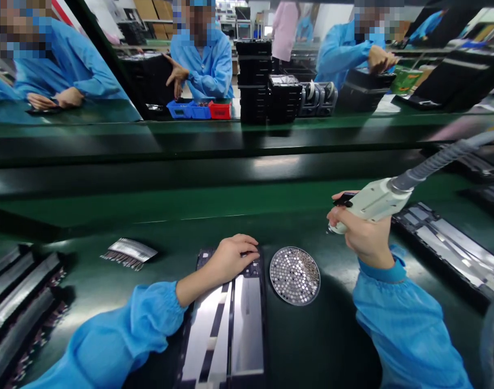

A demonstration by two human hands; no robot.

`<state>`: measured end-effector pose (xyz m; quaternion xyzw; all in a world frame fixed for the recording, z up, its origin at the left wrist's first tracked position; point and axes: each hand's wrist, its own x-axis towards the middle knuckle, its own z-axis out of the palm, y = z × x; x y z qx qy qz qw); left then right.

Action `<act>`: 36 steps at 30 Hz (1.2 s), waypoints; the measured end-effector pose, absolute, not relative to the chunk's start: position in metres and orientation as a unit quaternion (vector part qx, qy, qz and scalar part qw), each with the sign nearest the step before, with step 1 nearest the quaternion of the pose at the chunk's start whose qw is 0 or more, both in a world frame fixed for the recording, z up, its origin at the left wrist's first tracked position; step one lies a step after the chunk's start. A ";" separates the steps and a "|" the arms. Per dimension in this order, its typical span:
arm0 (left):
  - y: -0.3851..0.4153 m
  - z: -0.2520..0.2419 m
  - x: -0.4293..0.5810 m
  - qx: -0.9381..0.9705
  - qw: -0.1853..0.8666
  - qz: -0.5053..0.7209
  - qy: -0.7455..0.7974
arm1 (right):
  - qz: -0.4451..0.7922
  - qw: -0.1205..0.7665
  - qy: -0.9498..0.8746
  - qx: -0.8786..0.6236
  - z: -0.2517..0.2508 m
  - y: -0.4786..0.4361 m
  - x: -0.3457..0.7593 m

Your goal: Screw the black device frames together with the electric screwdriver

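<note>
My left hand lies on the upper end of a black rectangular frame, fingers curled over it. Pale metal strips fill that frame, and its lower end runs out of view. My right hand is raised and grips a white handheld tool with a black tip and a grey ribbed hose. Between my hands sits a round metal dish heaped with small silvery discs. Neither hand touches it.
A bundle of thin metal strips lies on the green bench at left. Stacked strip-filled frames stand at far left, another frame at right. Beyond a raised green ledge, co-workers in blue coats handle black trays.
</note>
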<state>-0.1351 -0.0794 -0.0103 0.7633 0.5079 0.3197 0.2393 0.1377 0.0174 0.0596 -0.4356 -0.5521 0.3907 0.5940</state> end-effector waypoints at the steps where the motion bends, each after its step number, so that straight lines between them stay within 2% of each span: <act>1: -0.079 -0.011 -0.136 0.775 0.228 0.315 0.497 | 0.388 0.593 -0.555 -0.435 0.059 0.017 0.137; 4: -0.081 -0.013 -0.137 0.810 0.189 0.300 0.467 | 0.392 0.593 -0.561 -0.424 0.060 0.016 0.137; 8: -0.092 -0.017 -0.136 0.895 0.026 0.236 0.377 | 0.397 0.583 -0.565 -0.428 0.062 0.013 0.135; 10: -0.099 -0.018 -0.137 0.906 -0.013 0.211 0.368 | 0.393 0.578 -0.566 -0.437 0.062 0.013 0.135; 17: -0.108 -0.009 -0.145 0.889 0.057 0.124 0.437 | 0.433 0.559 -0.568 -0.422 0.062 0.011 0.129; 22: -0.102 -0.002 -0.151 0.899 0.075 0.080 0.424 | 0.450 0.567 -0.569 -0.391 0.058 0.011 0.127; 28: -0.132 -0.008 -0.142 0.871 0.055 0.110 0.475 | 0.426 0.581 -0.548 -0.426 0.064 0.007 0.120; 32: -0.142 -0.008 -0.133 0.872 0.059 0.125 0.470 | 0.450 0.591 -0.549 -0.383 0.076 -0.015 0.094; 36: -0.138 -0.012 -0.128 0.868 0.050 0.159 0.467 | 0.471 0.560 -0.592 -0.338 0.078 -0.048 0.057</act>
